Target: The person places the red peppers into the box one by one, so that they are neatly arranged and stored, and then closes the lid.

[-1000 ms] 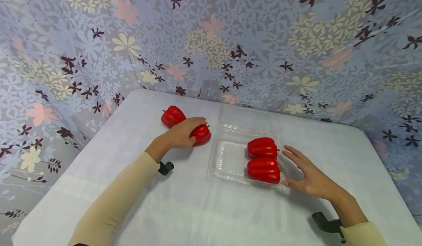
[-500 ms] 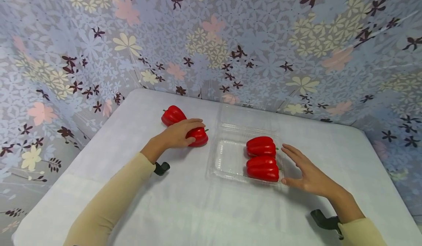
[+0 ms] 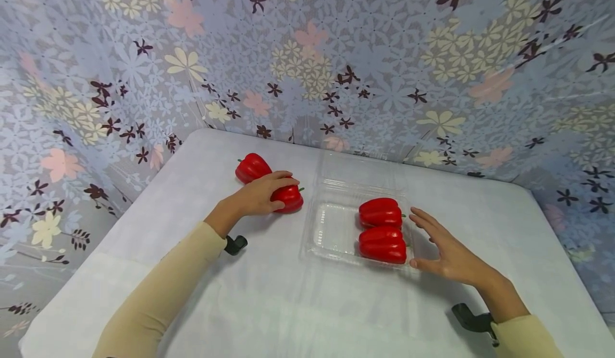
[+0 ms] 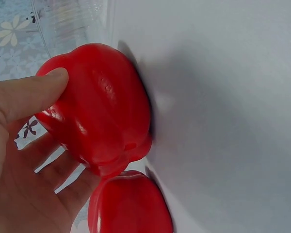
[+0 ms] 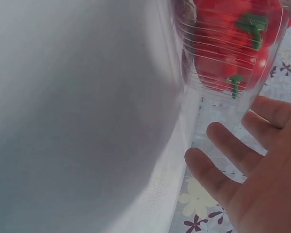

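Observation:
My left hand (image 3: 261, 193) holds a red bell pepper (image 3: 290, 199) with a green stem, its thumb and fingers on opposite sides. In the left wrist view the thumb lies across this bell pepper (image 4: 99, 107), which sits on the white surface. A second red bell pepper (image 3: 252, 168) lies just behind that hand. Two more red bell peppers (image 3: 383, 245) lie side by side in the right half of a clear plastic clamshell container (image 3: 331, 248). Beside the container's right wall, my right hand (image 3: 451, 256) has its fingers spread and holds nothing.
The container's clear lid (image 3: 362, 170) is folded back toward the patterned curtain (image 3: 307, 70) behind the table. A white cloth covers the table (image 3: 269, 304). Dark wrist mounts (image 3: 473, 320) stick out below both forearms.
My left hand has shifted slightly left with the bell pepper in its grip, then held nearly still. My right hand has barely moved.

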A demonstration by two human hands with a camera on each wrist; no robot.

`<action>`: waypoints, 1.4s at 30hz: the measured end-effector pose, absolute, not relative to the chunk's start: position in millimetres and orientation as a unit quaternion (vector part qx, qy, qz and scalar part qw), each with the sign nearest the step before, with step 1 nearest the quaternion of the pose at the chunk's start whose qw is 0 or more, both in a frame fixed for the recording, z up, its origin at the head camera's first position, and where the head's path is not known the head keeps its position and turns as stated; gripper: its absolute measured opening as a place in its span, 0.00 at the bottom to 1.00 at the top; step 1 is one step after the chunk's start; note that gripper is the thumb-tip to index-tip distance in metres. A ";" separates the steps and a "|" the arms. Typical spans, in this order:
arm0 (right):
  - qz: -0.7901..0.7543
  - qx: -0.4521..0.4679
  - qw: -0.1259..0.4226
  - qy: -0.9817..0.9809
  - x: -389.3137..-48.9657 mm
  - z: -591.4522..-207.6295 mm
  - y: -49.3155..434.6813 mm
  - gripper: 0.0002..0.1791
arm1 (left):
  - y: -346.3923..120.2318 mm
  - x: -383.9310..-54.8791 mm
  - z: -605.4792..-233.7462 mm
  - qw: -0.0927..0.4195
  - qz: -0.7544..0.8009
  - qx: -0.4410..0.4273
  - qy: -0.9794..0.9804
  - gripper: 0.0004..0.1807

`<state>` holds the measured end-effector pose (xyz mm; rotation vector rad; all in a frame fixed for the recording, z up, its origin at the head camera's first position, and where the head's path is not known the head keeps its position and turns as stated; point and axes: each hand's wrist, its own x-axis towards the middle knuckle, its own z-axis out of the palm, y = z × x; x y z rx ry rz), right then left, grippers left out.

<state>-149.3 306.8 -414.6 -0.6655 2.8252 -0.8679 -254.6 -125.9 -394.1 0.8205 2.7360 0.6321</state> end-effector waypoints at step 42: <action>-0.255 -0.207 0.054 0.943 -149.2 -415.1 306.6 0.52 | -126.3 -253.7 -406.2 0.084 0.230 0.285 0.927 0.41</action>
